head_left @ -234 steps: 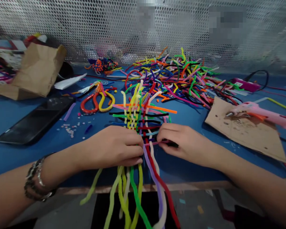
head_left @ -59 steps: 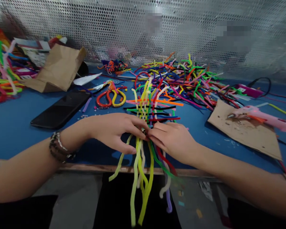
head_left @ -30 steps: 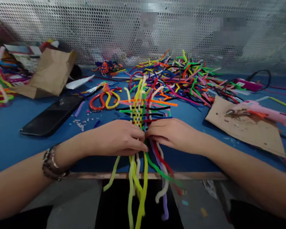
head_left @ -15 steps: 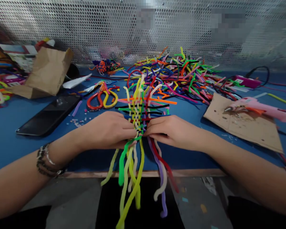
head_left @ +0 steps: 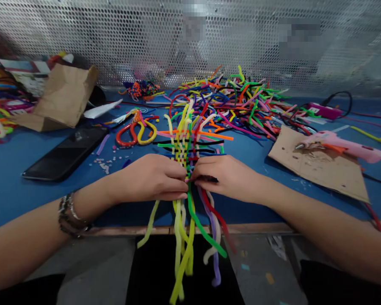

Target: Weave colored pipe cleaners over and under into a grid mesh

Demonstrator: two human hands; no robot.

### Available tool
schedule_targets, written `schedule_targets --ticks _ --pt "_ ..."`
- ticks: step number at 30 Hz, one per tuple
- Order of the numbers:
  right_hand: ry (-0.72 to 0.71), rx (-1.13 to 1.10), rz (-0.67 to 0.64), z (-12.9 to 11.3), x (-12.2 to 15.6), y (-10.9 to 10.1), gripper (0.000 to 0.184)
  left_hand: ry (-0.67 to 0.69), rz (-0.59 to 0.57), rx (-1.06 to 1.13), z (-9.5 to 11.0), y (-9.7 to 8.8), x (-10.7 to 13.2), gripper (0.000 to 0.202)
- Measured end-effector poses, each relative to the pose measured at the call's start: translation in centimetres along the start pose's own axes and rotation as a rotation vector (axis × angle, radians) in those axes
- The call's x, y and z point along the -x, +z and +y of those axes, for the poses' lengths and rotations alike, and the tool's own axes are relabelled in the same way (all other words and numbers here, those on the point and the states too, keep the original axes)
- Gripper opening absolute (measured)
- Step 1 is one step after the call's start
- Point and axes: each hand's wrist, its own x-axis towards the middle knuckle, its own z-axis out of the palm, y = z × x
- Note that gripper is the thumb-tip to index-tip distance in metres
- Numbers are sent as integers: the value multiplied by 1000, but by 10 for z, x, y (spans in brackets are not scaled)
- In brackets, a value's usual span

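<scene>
A woven mat of coloured pipe cleaners [head_left: 190,142] lies on the blue table [head_left: 25,195]. Its loose yellow, green, purple and red ends [head_left: 190,237] hang over the front edge. My left hand [head_left: 152,178] is closed over the yellow and green strands at the weave's near edge. My right hand [head_left: 222,176] pinches strands right beside it, fingertips almost touching the left hand's. A bright green strand [head_left: 205,231] runs down from between the two hands.
A big heap of loose pipe cleaners [head_left: 238,101] lies behind the weave. Red and yellow scissors [head_left: 135,131], a black phone [head_left: 65,154] and a paper bag [head_left: 63,95] are on the left. A pink glue gun [head_left: 343,146] rests on cardboard [head_left: 324,169] at right. A perforated screen [head_left: 114,38] backs the table.
The bright green strand has swung from the left side of the hanging bundle over to the right. Both hands stay pinched together at the weave's near edge, barely shifted.
</scene>
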Motion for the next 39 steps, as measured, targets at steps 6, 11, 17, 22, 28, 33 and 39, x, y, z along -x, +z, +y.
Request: schedule_targets --ticks 6,11,17,22,28,33,39 --pt "11 4 19 0 0 2 12 -10 -76 126 -6 2 2 20" --pt "47 -5 68 -1 0 6 10 -21 -87 119 -4 4 2 22" --pt "54 4 58 -1 -1 6 10 -8 -132 93 -1 3 0 24" --pt "74 -10 52 -1 -1 5 8 -30 -142 153 1 2 -1 19" --pt "75 -10 44 -2 -2 4 6 -69 -239 251 0 -5 0 16" --pt "75 -7 37 -1 -1 5 6 -80 -274 250 2 -7 0 33" --pt "58 -23 32 1 0 6 8 -47 -296 369 6 -9 -2 9"
